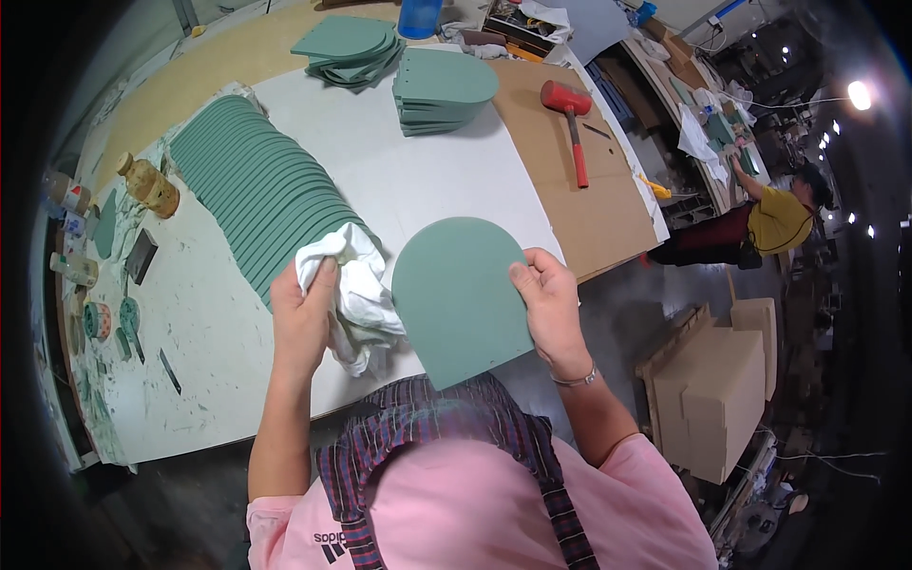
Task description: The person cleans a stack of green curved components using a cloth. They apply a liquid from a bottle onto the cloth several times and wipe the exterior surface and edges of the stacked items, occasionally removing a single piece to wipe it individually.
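A flat green panel, rounded at one end and straight at the other, is held up near the table's front edge. My right hand pinches its right side between thumb and fingers. My left hand grips a crumpled white cloth, which hangs just left of the panel. Behind the cloth, a long row of overlapping green panels fans out across the white table. Two stacks of similar panels stand farther back, one stack at the middle and another stack beyond it.
A red mallet lies on brown cardboard at the right. Along the left side stand a yellowish bottle, a dark block and a small knife. Cardboard boxes sit on the floor; a person works at another bench.
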The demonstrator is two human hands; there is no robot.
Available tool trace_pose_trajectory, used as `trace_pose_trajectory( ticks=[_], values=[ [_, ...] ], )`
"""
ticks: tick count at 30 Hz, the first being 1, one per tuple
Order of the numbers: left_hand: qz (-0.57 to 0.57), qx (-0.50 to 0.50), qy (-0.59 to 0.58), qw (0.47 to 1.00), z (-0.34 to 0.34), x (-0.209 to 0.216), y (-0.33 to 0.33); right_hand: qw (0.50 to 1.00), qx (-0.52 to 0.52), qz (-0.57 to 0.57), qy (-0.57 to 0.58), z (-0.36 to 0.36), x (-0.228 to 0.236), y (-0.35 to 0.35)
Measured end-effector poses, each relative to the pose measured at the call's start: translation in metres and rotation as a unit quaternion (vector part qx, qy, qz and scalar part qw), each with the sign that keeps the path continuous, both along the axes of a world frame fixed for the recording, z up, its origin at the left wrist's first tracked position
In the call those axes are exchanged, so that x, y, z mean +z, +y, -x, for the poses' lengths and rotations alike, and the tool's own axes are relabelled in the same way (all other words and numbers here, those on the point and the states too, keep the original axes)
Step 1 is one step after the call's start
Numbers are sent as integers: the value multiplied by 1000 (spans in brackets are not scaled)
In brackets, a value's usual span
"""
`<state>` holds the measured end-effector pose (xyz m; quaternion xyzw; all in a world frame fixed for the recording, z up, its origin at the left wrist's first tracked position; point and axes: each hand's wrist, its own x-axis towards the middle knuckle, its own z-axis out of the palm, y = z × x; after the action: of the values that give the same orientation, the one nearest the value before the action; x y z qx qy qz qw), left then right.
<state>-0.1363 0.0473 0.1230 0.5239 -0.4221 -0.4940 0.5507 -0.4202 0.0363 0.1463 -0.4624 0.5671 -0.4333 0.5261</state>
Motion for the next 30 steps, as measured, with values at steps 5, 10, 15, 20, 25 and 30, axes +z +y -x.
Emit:
trace_pose_trajectory(
  ticks=[5, 10, 15, 20, 25, 30],
  values=[
    [-76, 54, 123, 988, -7, -22, 8, 996, -61, -10, -69, -4, 4, -2],
    [-88, 88, 139, 982, -8, -24, 12, 982, -90, -40, -160, 1, -7, -2],
    [54, -7, -2, 999, 36, 19, 23, 787, 102, -234, -562, 4, -67, 1],
    [353, -201, -447, 797, 95, 53, -2, 869, -29, -273, -413, -76, -10, 57],
    [-43, -117, -157, 980, 29, -27, -44, 521, 396, -321, -684, -64, -58, 27],
    [-133, -93, 221, 962, 34, -15, -4, 526, 399, -273, -700, -64, -67, 18]
  ],
)
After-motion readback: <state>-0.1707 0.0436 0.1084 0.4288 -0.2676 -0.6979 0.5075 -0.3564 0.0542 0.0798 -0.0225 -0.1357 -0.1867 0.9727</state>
